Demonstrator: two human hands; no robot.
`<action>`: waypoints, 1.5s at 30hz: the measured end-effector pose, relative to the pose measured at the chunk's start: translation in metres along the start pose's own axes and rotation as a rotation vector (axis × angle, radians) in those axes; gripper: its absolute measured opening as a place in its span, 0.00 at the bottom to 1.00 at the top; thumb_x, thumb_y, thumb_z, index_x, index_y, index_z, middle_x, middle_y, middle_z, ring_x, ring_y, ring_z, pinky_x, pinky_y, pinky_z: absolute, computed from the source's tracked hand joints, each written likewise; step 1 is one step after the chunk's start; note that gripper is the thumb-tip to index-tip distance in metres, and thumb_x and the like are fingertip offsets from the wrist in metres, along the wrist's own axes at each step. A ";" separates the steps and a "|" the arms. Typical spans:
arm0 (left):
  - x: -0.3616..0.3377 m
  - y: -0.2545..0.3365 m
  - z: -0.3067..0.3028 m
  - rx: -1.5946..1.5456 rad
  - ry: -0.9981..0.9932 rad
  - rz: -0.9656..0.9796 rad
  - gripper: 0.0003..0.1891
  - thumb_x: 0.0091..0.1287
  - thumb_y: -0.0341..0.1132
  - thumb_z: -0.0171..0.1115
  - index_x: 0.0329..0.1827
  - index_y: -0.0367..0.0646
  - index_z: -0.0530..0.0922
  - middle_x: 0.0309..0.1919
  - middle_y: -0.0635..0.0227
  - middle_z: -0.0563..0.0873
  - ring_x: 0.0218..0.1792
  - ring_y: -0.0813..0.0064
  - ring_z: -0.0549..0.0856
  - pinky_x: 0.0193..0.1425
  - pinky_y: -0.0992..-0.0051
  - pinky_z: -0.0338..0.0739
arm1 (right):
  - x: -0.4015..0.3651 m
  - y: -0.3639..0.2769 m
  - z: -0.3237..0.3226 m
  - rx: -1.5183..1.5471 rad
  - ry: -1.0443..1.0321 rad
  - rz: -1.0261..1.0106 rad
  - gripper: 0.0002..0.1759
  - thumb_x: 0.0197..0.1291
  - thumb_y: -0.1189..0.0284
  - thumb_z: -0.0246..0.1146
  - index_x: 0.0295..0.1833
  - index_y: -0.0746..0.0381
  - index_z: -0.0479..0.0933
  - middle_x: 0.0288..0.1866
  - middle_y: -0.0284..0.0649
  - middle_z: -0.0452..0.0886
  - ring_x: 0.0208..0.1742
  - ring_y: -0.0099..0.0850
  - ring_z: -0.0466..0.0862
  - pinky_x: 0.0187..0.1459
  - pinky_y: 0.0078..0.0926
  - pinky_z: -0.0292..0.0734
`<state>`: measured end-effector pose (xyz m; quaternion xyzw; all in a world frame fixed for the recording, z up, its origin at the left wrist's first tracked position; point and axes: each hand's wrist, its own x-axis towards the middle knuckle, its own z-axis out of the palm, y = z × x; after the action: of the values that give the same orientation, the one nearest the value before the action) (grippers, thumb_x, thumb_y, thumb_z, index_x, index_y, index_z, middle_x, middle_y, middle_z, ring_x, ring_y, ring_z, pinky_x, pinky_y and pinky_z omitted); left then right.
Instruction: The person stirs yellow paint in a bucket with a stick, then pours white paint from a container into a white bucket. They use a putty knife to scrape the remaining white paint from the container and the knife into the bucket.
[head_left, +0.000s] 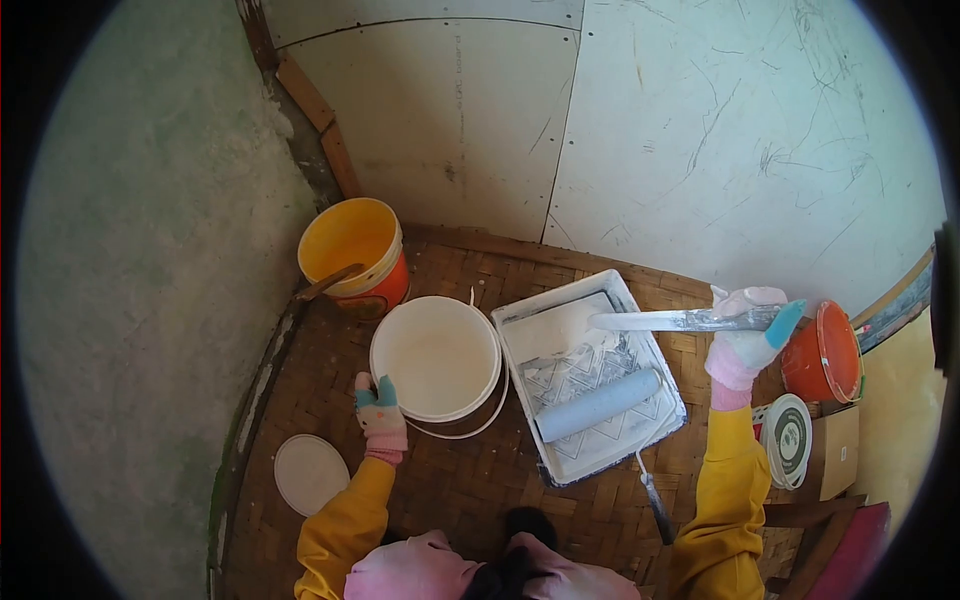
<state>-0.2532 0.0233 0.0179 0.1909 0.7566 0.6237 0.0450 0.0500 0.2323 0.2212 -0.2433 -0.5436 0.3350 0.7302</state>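
Note:
My left hand (pixel 380 410), in a pink and teal glove, rests against the left side of a white bucket (pixel 436 358); its fingers are apart. My right hand (pixel 745 335), gloved too, grips a long paint-smeared stick (pixel 690 320). The stick's far end reaches into the white paint in the upper part of the paint tray (pixel 660 345). Across the ridged lower part of the tray lies a paint roller (pixel 600 405), its handle (pixel 655 505) sticking out past the tray's lower right edge.
An orange bucket with yellow inside (pixel 350 245) stands at the back left, a wooden stick (pixel 330 282) across it. A white lid (pixel 311 475) lies on the woven floor. On the right are an orange-red pail (pixel 820 355), a white tub (pixel 788 440) and a cardboard box (pixel 838 452). Walls rise left and ahead.

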 end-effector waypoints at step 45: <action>-0.002 -0.004 -0.003 -0.074 -0.016 0.058 0.13 0.62 0.39 0.50 0.24 0.42 0.62 0.17 0.72 0.65 0.21 0.81 0.65 0.25 0.75 0.62 | -0.063 -0.002 0.013 0.357 -0.543 0.123 0.16 0.58 0.65 0.53 0.22 0.63 0.70 0.11 0.40 0.71 0.16 0.34 0.76 0.21 0.29 0.75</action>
<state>-0.2534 0.0195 0.0143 0.2157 0.7268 0.6508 0.0399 0.0267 0.1837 0.1864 -0.0457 -0.6355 0.5209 0.5680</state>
